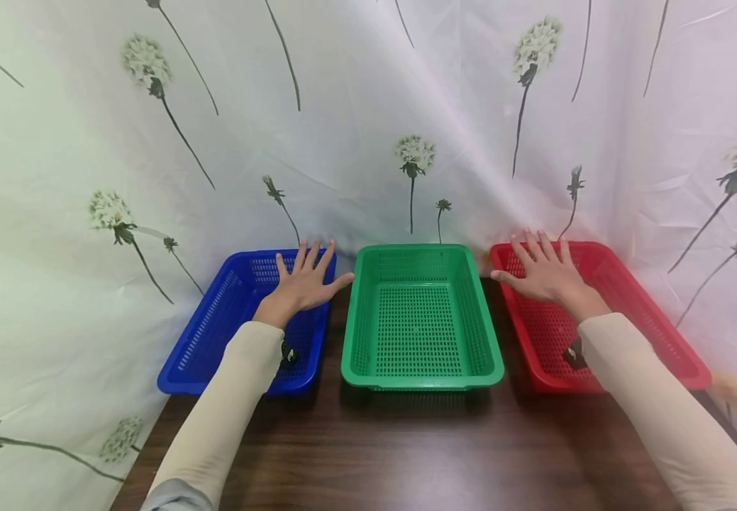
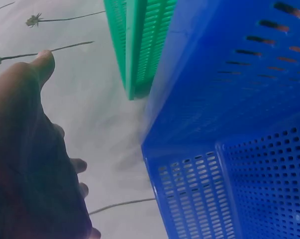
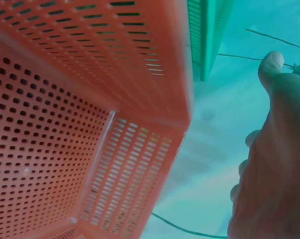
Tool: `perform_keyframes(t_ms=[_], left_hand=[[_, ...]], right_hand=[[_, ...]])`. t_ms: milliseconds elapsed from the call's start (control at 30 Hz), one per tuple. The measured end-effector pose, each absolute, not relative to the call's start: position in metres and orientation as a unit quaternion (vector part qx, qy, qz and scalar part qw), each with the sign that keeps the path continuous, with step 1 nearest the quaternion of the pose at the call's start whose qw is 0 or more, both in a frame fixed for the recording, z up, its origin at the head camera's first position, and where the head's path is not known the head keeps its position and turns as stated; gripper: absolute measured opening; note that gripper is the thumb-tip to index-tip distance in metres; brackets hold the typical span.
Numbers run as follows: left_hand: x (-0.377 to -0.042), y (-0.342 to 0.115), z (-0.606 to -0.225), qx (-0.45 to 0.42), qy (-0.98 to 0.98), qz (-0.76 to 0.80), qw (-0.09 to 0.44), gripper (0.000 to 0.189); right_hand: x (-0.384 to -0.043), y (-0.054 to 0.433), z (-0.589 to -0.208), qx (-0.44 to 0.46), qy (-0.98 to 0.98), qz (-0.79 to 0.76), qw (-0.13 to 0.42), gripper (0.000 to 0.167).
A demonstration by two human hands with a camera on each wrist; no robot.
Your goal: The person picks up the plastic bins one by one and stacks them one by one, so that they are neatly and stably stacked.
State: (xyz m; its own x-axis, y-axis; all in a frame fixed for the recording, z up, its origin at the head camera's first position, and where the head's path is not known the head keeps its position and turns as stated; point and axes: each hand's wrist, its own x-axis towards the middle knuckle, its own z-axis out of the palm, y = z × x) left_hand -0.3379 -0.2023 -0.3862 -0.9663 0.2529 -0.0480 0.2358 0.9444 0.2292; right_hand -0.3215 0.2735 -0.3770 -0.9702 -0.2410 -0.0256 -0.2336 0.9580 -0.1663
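Note:
My left hand (image 1: 302, 285) is spread over the blue basket (image 1: 215, 341), palm down with fingers straight and thumb out toward the middle. In the left wrist view that hand (image 2: 35, 149) hangs apart from the basket's wall and holds nothing. Over the red basket (image 1: 655, 333) my right hand (image 1: 550, 275) is spread the same way, its fingers pointing to the back wall. The right wrist view shows this hand (image 3: 274, 154) apart from the red basket's rim, holding nothing. Between the two hands stands a green basket (image 1: 416, 380) with a slotted bottom.
All three baskets stand in a row on a dark brown wooden table (image 1: 419, 454), near its back. Behind and beside them hangs a white curtain (image 1: 355, 142) printed with dandelions. A dark wrist-worn device (image 1: 575, 353) shows under the right wrist.

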Motion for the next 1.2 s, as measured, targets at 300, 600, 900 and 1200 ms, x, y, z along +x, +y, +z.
perform_keyframes(t_ms=[300,600,900,1200], left_hand=[[-0.328,-0.194,-0.374,0.135,0.978,0.154,0.03,0.085],[-0.32,-0.177,-0.361,0.132,0.968,0.211,-0.012,0.07],[-0.31,-0.162,-0.355,0.121,0.953,0.261,-0.099,0.036],[-0.301,-0.149,-0.362,0.084,0.942,0.316,-0.081,0.022]], right_hand=[[-0.319,0.265,-0.368,-0.128,0.988,-0.088,0.015,0.098],[-0.312,0.245,-0.36,-0.094,0.973,-0.212,0.004,0.087],[-0.306,0.225,-0.351,-0.08,0.941,-0.327,0.01,0.063],[-0.302,0.21,-0.355,-0.054,0.941,-0.332,0.041,0.049]])
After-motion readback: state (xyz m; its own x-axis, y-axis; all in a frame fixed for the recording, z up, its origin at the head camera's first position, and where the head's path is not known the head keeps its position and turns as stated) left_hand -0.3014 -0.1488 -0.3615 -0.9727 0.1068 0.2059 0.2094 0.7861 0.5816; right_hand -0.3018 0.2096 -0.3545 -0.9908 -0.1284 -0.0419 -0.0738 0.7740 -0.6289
